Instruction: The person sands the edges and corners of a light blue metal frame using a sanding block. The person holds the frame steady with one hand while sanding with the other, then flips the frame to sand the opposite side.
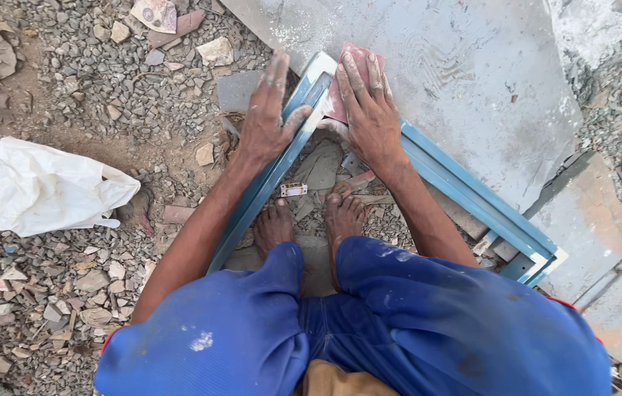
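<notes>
Blue metal frame (465, 194) lying on the ground in the middle of the picture, its corner pointing to the upper centre, one bar running down to the lower left, the other down to the right edge, where a second corner shows pale bare ends. Reddish sheet of sandpaper (347, 73) pressed flat on the upper corner of the frame. Right hand (368, 110) lying on that sheet, fingers stretched out almost straight and close together, palm down, gripping nothing, just bearing on the paper. Left hand (270, 114) just left of it on the left bar, fingers extended toward the top of the picture, thumb hooked over the inner edge of the bar, so a loose hold rather than a closed fist. Both hands dusted grey.

Below the hands, inside the angle of the frame, two bare feet (307, 220) side by side on rubble, with a small pale bracket (293, 190) just above the left foot. Blue trousers (369, 330) filling the lower middle, knees bent and spread.

Under the upper corner and out to the upper right, a large grey slab (472, 66) coated in dust. Grey gravel (68, 88) and broken stone covering the left half. Crumpled white plastic bag (39, 187) at the left edge, well apart from the frame.
</notes>
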